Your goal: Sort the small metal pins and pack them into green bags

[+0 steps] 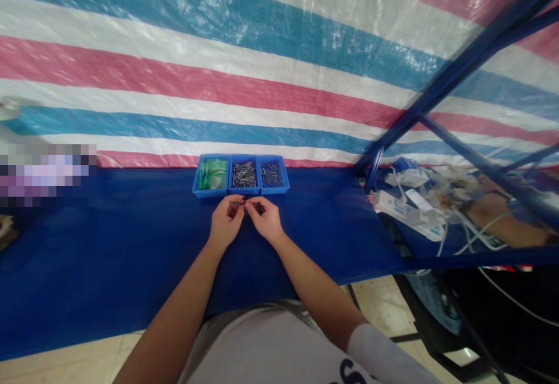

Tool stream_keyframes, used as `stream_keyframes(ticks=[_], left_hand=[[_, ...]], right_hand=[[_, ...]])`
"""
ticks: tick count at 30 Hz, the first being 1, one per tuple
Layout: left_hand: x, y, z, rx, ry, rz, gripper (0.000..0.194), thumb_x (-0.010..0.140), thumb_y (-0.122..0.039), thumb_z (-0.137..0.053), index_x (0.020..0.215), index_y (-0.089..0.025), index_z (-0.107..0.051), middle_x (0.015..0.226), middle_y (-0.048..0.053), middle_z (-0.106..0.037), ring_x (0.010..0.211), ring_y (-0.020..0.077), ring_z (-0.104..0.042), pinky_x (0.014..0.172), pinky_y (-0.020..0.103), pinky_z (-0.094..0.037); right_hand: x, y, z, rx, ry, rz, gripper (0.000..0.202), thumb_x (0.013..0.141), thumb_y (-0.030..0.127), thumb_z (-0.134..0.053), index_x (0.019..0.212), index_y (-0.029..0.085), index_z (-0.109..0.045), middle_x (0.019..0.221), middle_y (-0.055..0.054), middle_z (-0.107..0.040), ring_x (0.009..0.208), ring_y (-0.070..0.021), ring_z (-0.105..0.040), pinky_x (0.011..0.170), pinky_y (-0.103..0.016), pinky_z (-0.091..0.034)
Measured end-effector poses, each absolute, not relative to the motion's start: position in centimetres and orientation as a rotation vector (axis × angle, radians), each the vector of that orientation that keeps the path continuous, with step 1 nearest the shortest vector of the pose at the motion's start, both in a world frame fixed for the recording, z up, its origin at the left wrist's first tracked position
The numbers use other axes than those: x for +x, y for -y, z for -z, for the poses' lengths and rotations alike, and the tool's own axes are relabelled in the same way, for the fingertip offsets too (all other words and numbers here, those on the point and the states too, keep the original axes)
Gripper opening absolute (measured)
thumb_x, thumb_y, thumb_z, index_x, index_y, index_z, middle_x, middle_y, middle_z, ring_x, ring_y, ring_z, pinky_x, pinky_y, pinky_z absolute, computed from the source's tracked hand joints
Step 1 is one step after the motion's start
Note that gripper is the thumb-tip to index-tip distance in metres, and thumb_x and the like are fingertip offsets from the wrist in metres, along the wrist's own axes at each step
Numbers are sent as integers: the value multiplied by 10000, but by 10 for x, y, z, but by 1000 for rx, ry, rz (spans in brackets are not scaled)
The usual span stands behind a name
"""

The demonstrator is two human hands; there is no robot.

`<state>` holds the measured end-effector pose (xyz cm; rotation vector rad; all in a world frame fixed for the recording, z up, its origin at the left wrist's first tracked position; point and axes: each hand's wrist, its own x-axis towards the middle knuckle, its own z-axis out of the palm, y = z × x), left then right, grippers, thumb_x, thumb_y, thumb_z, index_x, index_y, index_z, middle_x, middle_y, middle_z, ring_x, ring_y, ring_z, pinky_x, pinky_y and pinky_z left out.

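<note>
My left hand [225,221] and my right hand [266,217] meet fingertip to fingertip just in front of a blue three-compartment bin [212,194]. Thin metal pieces [238,202], too small to name, show at the pinched fingers of the left hand. The right thumb and fingers are closed together beside them; what they pinch is too small to make out. Green packets [213,173] fill the bin's left compartment. Shiny short metal pins or screws [244,175] lie heaped in the middle one, and darker slim metal pieces [271,176] in the right one.
A blue table [131,256] stretches beneath the bin. Behind it hangs a striped plastic sheet [262,87]. To the right, a blue metal frame [419,107] rises beside a cluttered surface with white cables [471,235] and another person's arm [502,218]. A blurred patch [43,174] covers the far left.
</note>
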<state>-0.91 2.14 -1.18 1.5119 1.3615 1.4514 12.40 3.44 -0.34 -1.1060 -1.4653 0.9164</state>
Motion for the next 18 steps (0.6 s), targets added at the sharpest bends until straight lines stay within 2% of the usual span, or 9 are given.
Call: stream_keyframes(ticks=[10,18], left_hand=[[-8,-20,9,1524,-1386,-1453,239,826,-324,-612,1025,-192,-602,872,23,-650,628,105,-599,611,238,-498],[-8,-19,9,1513,-1381,-1459,216,898,-326,-503,1044,-191,-588,807,7,-618,579,92,-567,579,223,-485]], right_hand=[[122,-39,3,-1047,1227,-1197,191,751,379,-685,789,194,-654,774,-28,-697,652,-150,-630,639,-277,-518],[124,-33,-2,-1177,1425,-994,262,858,421,-569,753,192,-641,665,1,-634,582,-130,-553,579,-251,-462]])
